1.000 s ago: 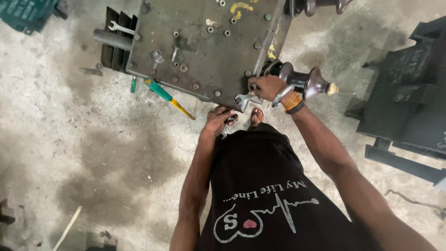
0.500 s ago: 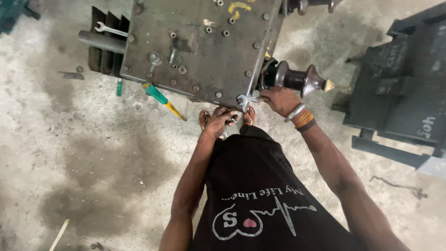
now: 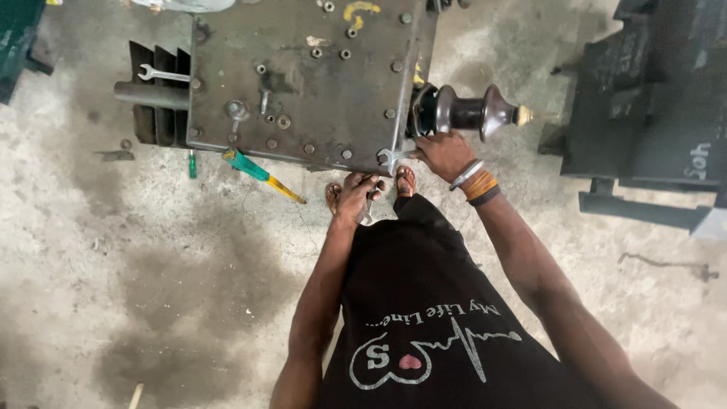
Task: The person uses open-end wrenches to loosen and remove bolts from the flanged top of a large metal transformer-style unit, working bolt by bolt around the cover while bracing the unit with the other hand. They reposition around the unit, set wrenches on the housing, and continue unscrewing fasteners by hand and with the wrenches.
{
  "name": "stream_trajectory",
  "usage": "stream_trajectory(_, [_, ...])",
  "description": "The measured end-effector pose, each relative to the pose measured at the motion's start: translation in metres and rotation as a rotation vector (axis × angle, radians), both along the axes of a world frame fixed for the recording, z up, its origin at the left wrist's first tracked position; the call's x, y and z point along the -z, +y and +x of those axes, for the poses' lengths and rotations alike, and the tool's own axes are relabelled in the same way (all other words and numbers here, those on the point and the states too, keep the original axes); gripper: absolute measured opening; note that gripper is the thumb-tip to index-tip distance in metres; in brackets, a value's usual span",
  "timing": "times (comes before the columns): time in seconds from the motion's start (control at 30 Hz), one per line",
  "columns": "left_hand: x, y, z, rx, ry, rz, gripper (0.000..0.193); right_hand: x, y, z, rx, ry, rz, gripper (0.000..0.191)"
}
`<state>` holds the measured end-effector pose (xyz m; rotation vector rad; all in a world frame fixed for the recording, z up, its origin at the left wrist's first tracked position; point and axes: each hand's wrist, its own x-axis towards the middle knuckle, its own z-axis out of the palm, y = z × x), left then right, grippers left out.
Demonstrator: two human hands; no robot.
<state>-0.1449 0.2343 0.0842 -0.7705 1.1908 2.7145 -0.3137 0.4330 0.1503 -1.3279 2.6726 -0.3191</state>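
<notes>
The landmark here is the grey steel cover plate (image 3: 303, 76), which lies flat over a box-shaped tank on the concrete floor (image 3: 151, 250).

The right hand (image 3: 443, 154) is at the plate's near right corner, its fingers closed around the handle of a spanner (image 3: 394, 157) whose ring end sits over a bolt on the plate's near edge. The left hand (image 3: 356, 195) is just below that same edge, fingers curled around a second spanner (image 3: 367, 206) that reaches under the rim; what its end is seated on is hidden.

Just right of the plate, a dark brown ribbed insulator (image 3: 469, 113) juts out sideways, touching the tank's side close above the right hand. A green-handled screwdriver (image 3: 261, 173) rests across the plate's near edge to the left of the hands, and another spare spanner (image 3: 163, 74) lies off the plate's left side on the cooling fins.

The step in hand looks like working a corner bolt, one tool on top and one held beneath. The next move would call for steady counter-hold below while the top tool swings clear of the insulator.
</notes>
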Motion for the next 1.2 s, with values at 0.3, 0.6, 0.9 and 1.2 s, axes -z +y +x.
stream_trajectory(0.3, [0.011, 0.006, 0.000, 0.013, -0.056, -0.013, 0.015, -0.020, -0.016, 0.127, 0.551, -0.189, 0.048, 0.027])
stream_trajectory(0.6, [0.022, 0.003, 0.002, 0.035, 0.032, 0.066, 0.011, -0.041, 0.002, 0.137, 0.174, -0.023, 0.060, 0.054])
stream_trajectory(0.9, [0.022, 0.002, 0.000, 0.002, 0.084, 0.190, 0.010, -0.029, 0.023, 0.094, -0.340, -0.004, -0.049, 0.032])
stream_trajectory(1.2, [0.037, 0.006, 0.006, -0.053, -0.031, 0.322, 0.013, -0.006, -0.011, 0.148, 1.050, -1.319, -0.792, 0.021])
